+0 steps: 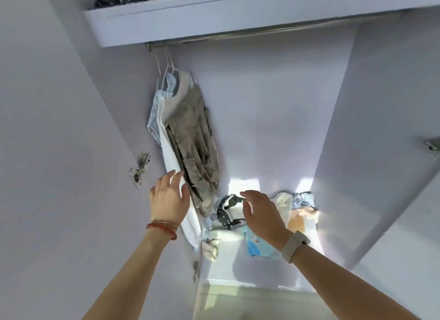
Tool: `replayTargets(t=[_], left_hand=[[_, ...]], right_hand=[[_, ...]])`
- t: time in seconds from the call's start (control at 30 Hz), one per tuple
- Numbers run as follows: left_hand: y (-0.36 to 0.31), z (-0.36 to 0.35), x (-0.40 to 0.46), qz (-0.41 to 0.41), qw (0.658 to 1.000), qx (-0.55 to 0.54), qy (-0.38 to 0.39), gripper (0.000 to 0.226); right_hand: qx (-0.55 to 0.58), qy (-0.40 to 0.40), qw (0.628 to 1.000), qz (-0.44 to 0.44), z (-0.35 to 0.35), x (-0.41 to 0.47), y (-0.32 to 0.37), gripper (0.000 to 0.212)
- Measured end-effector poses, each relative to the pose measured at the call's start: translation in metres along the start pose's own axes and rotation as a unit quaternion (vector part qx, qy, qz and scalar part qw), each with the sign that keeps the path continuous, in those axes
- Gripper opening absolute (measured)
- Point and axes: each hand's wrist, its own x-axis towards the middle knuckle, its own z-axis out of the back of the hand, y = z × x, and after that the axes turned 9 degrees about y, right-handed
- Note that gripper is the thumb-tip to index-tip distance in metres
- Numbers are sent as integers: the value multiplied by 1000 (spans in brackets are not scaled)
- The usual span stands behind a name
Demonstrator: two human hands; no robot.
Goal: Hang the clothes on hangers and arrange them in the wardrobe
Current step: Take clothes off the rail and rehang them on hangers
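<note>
- Clothes hung bunched at the rail's ten-o'clock end: crumpled grey-brown cloth, smooth white fabric, pale blue.
- Left hand, fingers spread, touched the white hem; right hand hovered open, holding nothing.
- Thin wire hangers could slip off if nudged.
- Loose garments remained on the wardrobe floor at six o'clock.

Soft daylight, glaring patches on the wardrobe floor (wide-angle bending, slight blur).

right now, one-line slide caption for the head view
Open hands, left hand by hung clothes, right hand over loose clothes.
</note>
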Motion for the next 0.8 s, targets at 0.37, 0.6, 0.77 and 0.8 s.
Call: replayTargets(t=[0.37, 0.6, 0.77, 0.8], left_hand=[[33, 29, 157, 21, 1000, 20, 2, 57], [55, 22, 160, -16, 1000, 14, 3, 59], [57, 19, 161, -7, 1000, 26, 15, 57], [57, 17, 160, -6, 999, 25, 23, 57]], right_hand=[[292, 75, 953, 39, 27, 263, 102, 34], [605, 181, 765, -124, 37, 326, 164, 14], [544, 41, 818, -183, 42, 333, 159, 23], [477, -2, 863, -169, 44, 333, 155, 25]])
